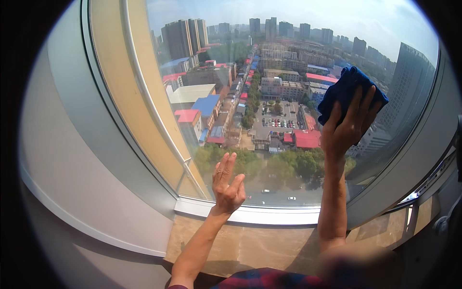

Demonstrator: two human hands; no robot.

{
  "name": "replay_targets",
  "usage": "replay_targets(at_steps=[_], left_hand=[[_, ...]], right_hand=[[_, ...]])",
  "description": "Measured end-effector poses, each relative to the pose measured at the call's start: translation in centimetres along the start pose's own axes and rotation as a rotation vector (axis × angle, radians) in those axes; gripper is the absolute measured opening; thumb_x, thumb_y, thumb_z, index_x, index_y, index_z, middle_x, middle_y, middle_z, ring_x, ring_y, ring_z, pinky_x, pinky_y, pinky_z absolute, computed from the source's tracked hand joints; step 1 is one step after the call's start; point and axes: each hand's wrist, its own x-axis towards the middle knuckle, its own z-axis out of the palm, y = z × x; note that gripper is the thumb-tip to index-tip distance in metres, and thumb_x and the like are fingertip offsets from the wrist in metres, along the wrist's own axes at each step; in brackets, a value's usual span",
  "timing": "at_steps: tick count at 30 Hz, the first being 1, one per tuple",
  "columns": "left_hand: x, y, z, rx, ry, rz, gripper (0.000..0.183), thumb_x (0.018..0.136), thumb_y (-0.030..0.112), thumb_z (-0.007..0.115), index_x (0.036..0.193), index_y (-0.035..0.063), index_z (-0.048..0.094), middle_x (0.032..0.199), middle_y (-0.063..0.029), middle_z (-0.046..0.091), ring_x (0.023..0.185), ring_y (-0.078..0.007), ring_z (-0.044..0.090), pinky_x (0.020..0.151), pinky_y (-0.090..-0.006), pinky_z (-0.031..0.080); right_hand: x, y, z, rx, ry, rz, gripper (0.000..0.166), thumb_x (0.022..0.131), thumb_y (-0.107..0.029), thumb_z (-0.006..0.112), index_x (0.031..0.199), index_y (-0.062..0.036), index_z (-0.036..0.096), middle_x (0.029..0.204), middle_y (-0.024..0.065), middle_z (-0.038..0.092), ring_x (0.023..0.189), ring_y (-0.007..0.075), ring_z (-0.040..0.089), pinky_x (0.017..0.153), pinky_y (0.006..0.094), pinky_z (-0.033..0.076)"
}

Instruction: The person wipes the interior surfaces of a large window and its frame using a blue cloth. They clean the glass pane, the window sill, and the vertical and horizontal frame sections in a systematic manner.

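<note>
My right hand spreads over a folded dark blue cloth and presses it against the right side of a large window pane. The fingers lie across the cloth, whose bunched upper edge shows above them. Lower and to the left, my left hand is raised before the glass with nothing in it. Its fingers are partly bent and apart; whether the fingertips touch the pane cannot be told. Hazy, streaky patches show on the glass near the upper middle.
A stone windowsill runs below the white lower window frame. Grey wall panels stand at the left, and a grey window post at the right. Outside the glass, a white pipe runs along a yellow wall.
</note>
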Motion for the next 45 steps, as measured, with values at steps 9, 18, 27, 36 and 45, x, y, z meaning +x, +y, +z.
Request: replay_targets(at_steps=[9, 18, 27, 36, 45], left_hand=[[2.2, -5.4, -1.7, 0.067, 0.014, 0.053, 0.022, 0.071, -0.005, 0.069, 0.089, 0.0072, 0.070, 0.159, -0.0196, 0.042, 0.152, -0.0382, 0.031, 0.121, -0.0569, 0.024], [4.5, -8.0, -2.3, 0.090, 0.010, 0.156, 0.026, 0.074, -0.004, 0.066, 0.097, 0.0069, 0.071, 0.161, -0.0188, 0.038, 0.154, -0.0396, 0.026, 0.125, -0.0557, 0.010], [4.4, -7.5, -2.2, 0.084, -0.020, 0.144, 0.020, 0.074, -0.002, 0.069, 0.091, 0.0066, 0.073, 0.163, -0.0178, 0.037, 0.154, -0.0381, 0.026, 0.125, -0.0554, 0.010], [4.4, -7.9, -2.0, 0.116, -0.054, 0.161, 0.016, 0.076, 0.001, 0.069, 0.089, 0.0084, 0.074, 0.164, -0.0159, 0.036, 0.156, -0.0348, 0.022, 0.126, -0.0542, 0.010], [4.6, -7.1, -3.1, 0.047, -0.071, 0.138, 0.018, 0.072, -0.001, 0.069, 0.086, 0.0076, 0.075, 0.165, -0.0192, 0.031, 0.156, -0.0377, 0.020, 0.126, -0.0561, 0.007]], right_hand=[[0.4, -14.4, 2.0, 0.228, -0.208, -0.103, 0.048, 0.099, -0.036, 0.058, 0.144, -0.0200, 0.060, 0.163, 0.0115, 0.037, 0.151, 0.0516, 0.022, 0.121, 0.0644, 0.014], [-4.3, -10.1, -1.0, 0.040, -0.264, -0.028, 0.056, 0.101, -0.038, 0.055, 0.148, -0.0084, 0.053, 0.164, 0.0209, 0.031, 0.150, 0.0537, 0.020, 0.121, 0.0636, 0.015], [4.2, -16.6, 3.6, 0.047, -0.039, 0.008, 0.054, 0.101, -0.037, 0.055, 0.147, -0.0086, 0.054, 0.163, 0.0212, 0.032, 0.147, 0.0580, 0.023, 0.116, 0.0687, 0.021], [-3.0, -16.3, -0.3, 0.179, -0.329, -0.037, 0.055, 0.095, -0.033, 0.064, 0.145, -0.0092, 0.056, 0.164, 0.0212, 0.032, 0.150, 0.0546, 0.020, 0.121, 0.0642, 0.012], [3.9, -21.9, 4.7, 0.091, -0.091, 0.026, 0.059, 0.099, -0.037, 0.056, 0.148, -0.0052, 0.049, 0.164, 0.0280, 0.023, 0.144, 0.0655, 0.019, 0.112, 0.0754, 0.019]])
